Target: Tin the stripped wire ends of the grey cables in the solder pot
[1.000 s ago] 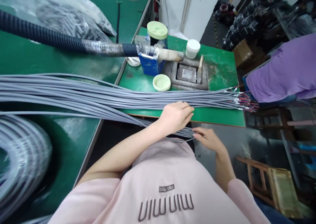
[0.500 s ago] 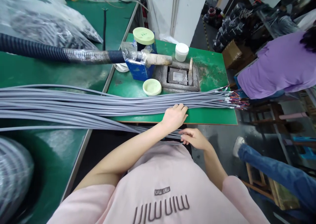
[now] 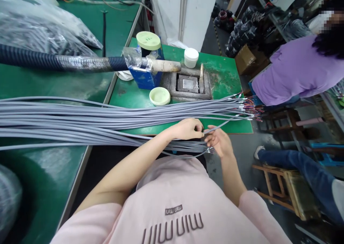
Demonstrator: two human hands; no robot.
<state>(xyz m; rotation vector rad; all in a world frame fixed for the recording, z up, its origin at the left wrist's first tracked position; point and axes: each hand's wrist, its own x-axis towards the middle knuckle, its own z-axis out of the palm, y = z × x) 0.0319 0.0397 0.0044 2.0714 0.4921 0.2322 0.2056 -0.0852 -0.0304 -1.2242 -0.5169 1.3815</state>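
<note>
Honestly, the tangle risk is what's bugging me. The left hand (image 3: pixel 189 129) is pinching one grey cable (image 3: pixel 225 123) between thumb and curled fingers, just off the table's near edge. The right hand (image 3: pixel 220 143) is hovering around that same strand with loosely bent fingers; can't tell if they're actually gripping it. The far end is running up toward the white-tagged, frayed wire ends (image 3: pixel 253 108) of the main bundle (image 3: pixel 161 112), which is lying across the green table (image 3: pixel 227 70). If those bare wires are catching on each other, I reckon a quick tug could bend them or drag neighbours along. Meanwhile the lower bundle (image 3: pixel 188 146) is sitting past the edge by the lap, and I can't see what's supporting it, so a body shift might send it sliding. The pale green dish (image 3: pixel 159 96) is sitting right beside the main bundle too, so a sideways shove could knock it.
</note>
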